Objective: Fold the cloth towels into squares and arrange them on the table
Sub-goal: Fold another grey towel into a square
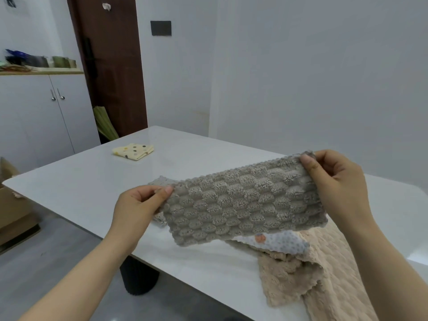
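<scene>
Hanging over the near edge of the table (76,181), a beige towel (301,281) lies partly under a white dotted towel (278,245). Above them the left hand (136,207) and the right hand (335,179) each pinch one upper corner of the grey towel (245,200), holding it stretched in the air. Farther away, a folded yellow dotted towel (133,151) rests on the table

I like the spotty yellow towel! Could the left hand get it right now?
Probably not yet. The left hand pinches the grey towel, and the yellow towel lies far across the table. Nothing stands between them, though.
</scene>
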The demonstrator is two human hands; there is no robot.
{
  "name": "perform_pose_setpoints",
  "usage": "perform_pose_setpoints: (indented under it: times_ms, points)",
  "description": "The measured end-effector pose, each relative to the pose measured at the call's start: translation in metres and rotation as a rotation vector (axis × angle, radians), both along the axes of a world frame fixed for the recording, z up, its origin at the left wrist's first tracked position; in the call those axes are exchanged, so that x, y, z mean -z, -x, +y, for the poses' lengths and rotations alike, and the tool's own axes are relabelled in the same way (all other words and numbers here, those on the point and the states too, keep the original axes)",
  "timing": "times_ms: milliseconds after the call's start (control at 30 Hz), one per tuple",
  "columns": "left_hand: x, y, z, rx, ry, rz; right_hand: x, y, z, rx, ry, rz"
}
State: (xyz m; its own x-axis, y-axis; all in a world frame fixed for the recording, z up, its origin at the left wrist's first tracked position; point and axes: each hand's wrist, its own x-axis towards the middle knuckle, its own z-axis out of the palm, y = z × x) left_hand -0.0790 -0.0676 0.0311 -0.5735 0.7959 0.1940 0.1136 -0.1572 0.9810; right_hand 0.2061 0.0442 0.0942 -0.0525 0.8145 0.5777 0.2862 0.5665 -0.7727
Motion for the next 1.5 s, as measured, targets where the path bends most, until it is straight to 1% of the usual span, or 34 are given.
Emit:
perform_pose_setpoints:
  times_ms: [67,200,267,433,633,833,933,1100,1300,1367,1500]
  points:
    - [-0.001,-0.001,0.000,-0.035,-0.034,-0.042,0.009,0.000,0.001,0.020,-0.005,0.010]
    - [0.000,-0.003,0.001,-0.138,-0.069,-0.011,0.023,0.000,-0.001,0.027,-0.007,0.039]
    - [0.002,-0.002,0.002,-0.174,-0.072,-0.006,0.030,-0.001,-0.001,0.029,0.002,0.024]
    - [0.016,-0.001,0.004,-0.231,-0.025,0.129,0.052,0.001,0.002,0.047,0.067,-0.029]
    - [0.029,0.003,0.007,-0.244,-0.004,0.120,0.064,0.005,0.001,0.046,0.110,0.002]
    - [0.028,0.008,0.010,-0.134,0.046,0.065,0.062,0.000,0.001,0.059,0.072,0.014]
    - [0.027,0.007,0.010,-0.131,0.062,0.165,0.063,0.001,0.003,0.061,0.049,-0.005]
    - [0.027,-0.008,0.008,-0.173,0.033,0.444,0.065,0.005,0.004,0.089,0.011,-0.033]
    - [0.022,-0.009,0.009,-0.215,-0.025,0.546,0.066,0.002,0.002,0.103,-0.083,-0.203]
    - [0.023,-0.008,0.008,-0.203,-0.023,0.519,0.067,0.002,0.003,0.117,-0.070,-0.209]
    - [0.024,-0.006,0.008,-0.195,-0.006,0.338,0.063,0.003,-0.001,0.148,-0.037,-0.114]
